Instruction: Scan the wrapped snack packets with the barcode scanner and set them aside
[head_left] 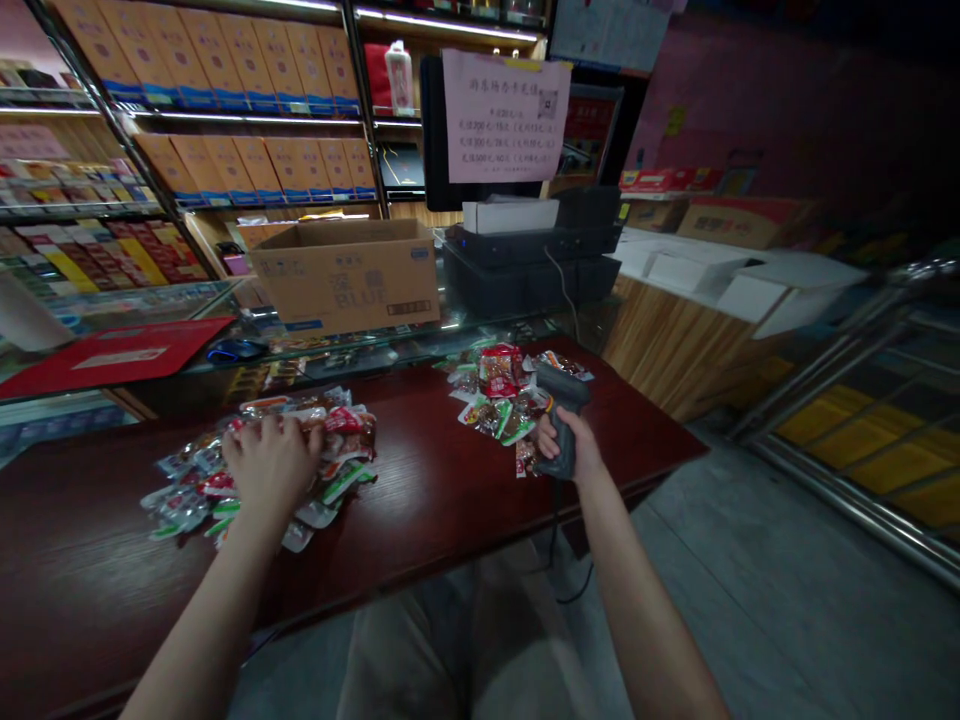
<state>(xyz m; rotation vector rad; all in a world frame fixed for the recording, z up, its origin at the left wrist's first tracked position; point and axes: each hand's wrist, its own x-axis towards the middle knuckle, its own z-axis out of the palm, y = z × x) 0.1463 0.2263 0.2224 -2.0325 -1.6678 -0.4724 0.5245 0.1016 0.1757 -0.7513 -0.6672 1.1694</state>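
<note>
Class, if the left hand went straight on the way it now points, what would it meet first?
Probably the wrapped packets just ahead of the left hand; the glass counter lies beyond. The hand's height is unclear.

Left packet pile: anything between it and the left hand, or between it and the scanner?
Nothing visible separates the left hand from the left packet pile; the hand is on it. Toward the scanner: bare tabletop, then the right packet pile.

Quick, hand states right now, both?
Left hand: on the left pile of snack packets, fingers spread and curled; firm grip can't be told.
Right hand: closed around the handle of a barcode scanner.
</note>
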